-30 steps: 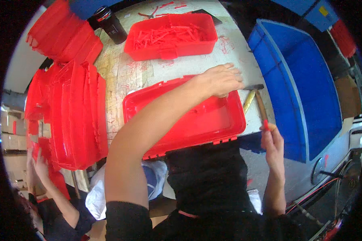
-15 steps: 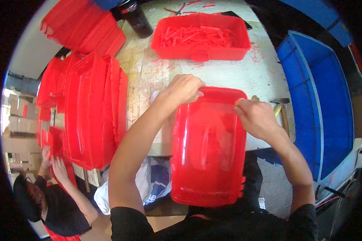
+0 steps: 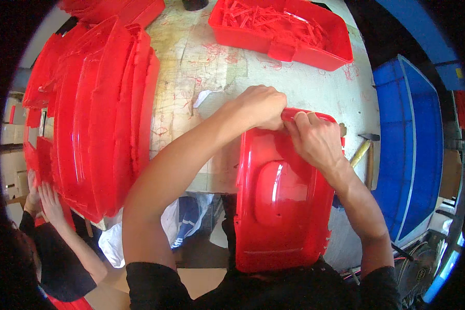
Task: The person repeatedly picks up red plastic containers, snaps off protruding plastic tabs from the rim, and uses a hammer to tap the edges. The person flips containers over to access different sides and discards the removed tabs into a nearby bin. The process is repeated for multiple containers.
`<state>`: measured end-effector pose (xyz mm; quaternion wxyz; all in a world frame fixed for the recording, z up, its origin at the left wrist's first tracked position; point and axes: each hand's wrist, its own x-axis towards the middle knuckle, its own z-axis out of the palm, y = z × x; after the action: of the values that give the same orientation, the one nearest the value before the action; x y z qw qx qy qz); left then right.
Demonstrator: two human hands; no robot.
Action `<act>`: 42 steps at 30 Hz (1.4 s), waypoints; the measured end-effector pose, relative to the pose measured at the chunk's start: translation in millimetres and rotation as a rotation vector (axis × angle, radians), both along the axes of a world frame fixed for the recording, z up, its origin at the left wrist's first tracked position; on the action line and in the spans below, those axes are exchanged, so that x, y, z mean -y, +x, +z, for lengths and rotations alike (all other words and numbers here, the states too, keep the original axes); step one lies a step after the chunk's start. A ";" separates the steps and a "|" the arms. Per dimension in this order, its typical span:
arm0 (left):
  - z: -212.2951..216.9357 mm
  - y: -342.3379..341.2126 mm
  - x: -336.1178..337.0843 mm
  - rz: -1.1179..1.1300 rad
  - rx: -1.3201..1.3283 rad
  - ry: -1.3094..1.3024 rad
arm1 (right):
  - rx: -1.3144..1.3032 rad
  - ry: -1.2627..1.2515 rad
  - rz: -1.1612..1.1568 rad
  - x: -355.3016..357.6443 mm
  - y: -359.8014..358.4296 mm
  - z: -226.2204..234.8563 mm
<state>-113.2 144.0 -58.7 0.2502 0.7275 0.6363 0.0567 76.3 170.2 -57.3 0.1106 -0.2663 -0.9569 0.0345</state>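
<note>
A shiny red plastic cover [image 3: 289, 206] leans from the table's near edge toward my body. It is a shallow rectangle with a rounded oblong bulge and small tabs along its long sides. My left hand [image 3: 266, 107] is closed at the far edge, by the left corner, its fingertips hidden. Right beside it, my right hand [image 3: 313, 135] curls its fingers over the same far rim. Whether either hand also pinches something small cannot be made out. Beyond them stands a red plastic bin [image 3: 280, 53] holding many thin red strips [image 3: 274, 23].
Stacked red plastic covers [image 3: 93, 119] rise at the left, where another person's hands [image 3: 49, 201] work. A hammer [image 3: 364, 150] lies at the table's right side, next to a large blue crate [image 3: 413, 150]. A dark bottle [image 3: 195, 4] stands at the back.
My hands have come close together on the cover's far rim, the left one moving right. The cover sits further right and its bulge shows now. The whole view has shifted.
</note>
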 end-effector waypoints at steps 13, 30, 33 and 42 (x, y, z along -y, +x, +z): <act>13.2 8.0 6.7 0.056 -0.073 0.016 | 0.214 0.098 -0.012 3.9 1.0 21.5; 9.8 10.3 -2.9 0.051 -0.069 -0.008 | 0.002 -0.089 -0.235 5.3 -1.5 -0.6; 13.4 10.1 -9.0 0.039 -0.102 -0.102 | 0.032 -0.059 -0.183 1.7 -0.3 1.7; 10.8 6.7 -9.4 0.017 -0.105 -0.075 | 0.118 -0.116 -0.084 -7.8 3.0 13.6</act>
<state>-106.5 153.4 -47.9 0.2430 0.7143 0.6562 -0.0031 79.3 178.0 -43.6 0.0399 -0.3138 -0.9461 0.0693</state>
